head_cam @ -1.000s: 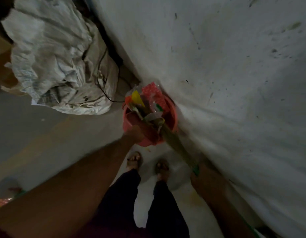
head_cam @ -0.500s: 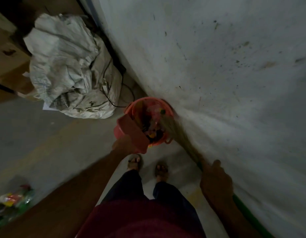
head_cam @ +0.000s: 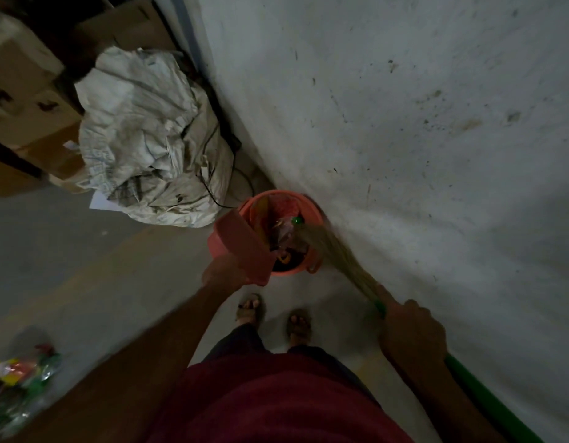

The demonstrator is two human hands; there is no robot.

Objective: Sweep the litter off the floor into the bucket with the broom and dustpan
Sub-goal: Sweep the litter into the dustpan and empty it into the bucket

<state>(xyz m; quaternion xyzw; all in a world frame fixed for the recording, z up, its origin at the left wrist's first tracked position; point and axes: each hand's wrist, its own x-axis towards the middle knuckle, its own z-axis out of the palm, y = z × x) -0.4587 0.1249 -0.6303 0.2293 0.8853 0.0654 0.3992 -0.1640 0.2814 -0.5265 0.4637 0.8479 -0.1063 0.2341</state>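
So the left hand (head_cam: 224, 271) is gripping the pink dustpan (head_cam: 241, 243) by its near end, tipped up over the near-left rim of the orange bucket (head_cam: 313, 215), which sits just ahead of both hands, right up against the white wall (head_cam: 404, 123). The right hand (head_cam: 411, 334) is wrapped around the broom (head_cam: 331, 251) where the green handle meets the straw bristles, and the bristle tips reach forward into the bucket mouth, on top of the wrappers (head_cam: 284, 230) in there. Can't see the left fingers clearly, they're mostly hidden behind the pan.

Handling-wise, my guess: the pan is thin stiff plastic and light, so one hand at the handle end is plenty, just keep it steep so the stuff slides off. The straw head is soft and floppy, so it'll flick rather than push; holding low near the bristles like this gives more control than gripping further back on the green stick. The litter looks like foil and plastic packets, basically weightless and springy, so it'll want to pop back out or blow off the pan. The bucket is light too, so a hard poke could tip it, though the wall backs it up.

There's another pile of wrappers (head_cam: 21, 378) on the floor well off to the left of the left arm, behind the hands, so this isn't finished. A lumpy white sack (head_cam: 142, 132) sits beyond the left hand.
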